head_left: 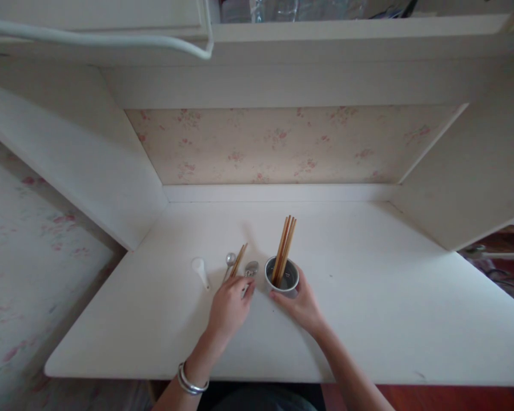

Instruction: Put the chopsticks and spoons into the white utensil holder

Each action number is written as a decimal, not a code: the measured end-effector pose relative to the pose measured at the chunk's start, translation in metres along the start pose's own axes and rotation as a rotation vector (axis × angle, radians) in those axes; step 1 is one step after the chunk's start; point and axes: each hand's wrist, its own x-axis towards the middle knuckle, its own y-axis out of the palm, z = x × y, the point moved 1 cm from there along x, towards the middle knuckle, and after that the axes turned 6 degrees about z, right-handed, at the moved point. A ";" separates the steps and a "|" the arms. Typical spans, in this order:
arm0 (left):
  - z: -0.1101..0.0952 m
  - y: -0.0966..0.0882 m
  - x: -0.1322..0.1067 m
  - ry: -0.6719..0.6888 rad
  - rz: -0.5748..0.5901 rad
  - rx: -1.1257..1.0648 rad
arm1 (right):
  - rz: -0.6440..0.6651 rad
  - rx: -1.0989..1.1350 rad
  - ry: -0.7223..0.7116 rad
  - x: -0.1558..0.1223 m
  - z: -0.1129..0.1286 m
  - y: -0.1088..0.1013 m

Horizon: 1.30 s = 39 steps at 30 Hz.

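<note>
My right hand (302, 305) is wrapped round the lower side of a grey metal cup (292, 287), which stands on the white tabletop. Several wooden chopsticks (284, 251) lean upright in the cup. To the left of it, my left hand (231, 302) is low over the table, fingers bent and thumb drawn in around the handle of a metal spoon (251, 267). Another pair of chopsticks (239, 260) and a second metal spoon (230, 260) run partly under that hand's fingers. Farther left lies a white spoon (200, 271), untouched.
The white tabletop (389, 302) is boxed in by a left side panel (81, 142), a right side panel (466, 165) and a floral back wall (261, 145). Overhead is a shelf (325, 31) with clear plastic items, and a white tube (111, 40) crosses the upper left.
</note>
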 end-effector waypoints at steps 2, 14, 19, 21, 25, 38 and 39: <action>0.006 -0.014 0.002 -0.051 -0.031 0.216 | -0.033 0.022 0.007 -0.002 -0.005 0.002; 0.020 -0.013 0.018 -0.200 0.129 0.670 | -0.062 0.053 -0.022 -0.001 -0.009 0.004; 0.023 -0.008 0.026 -0.264 0.193 0.688 | -0.053 0.029 -0.030 -0.001 -0.010 0.003; 0.021 -0.005 0.027 -0.273 0.215 0.698 | -0.051 0.031 -0.034 -0.001 -0.010 0.003; 0.016 -0.001 0.030 -0.306 0.269 0.680 | -0.051 0.045 -0.045 -0.003 -0.011 0.003; -0.015 -0.051 0.036 -0.113 0.099 0.169 | -0.059 0.053 -0.045 -0.005 -0.003 0.004; -0.022 -0.062 0.041 -0.079 0.070 0.039 | -0.064 0.057 -0.041 -0.005 -0.003 0.004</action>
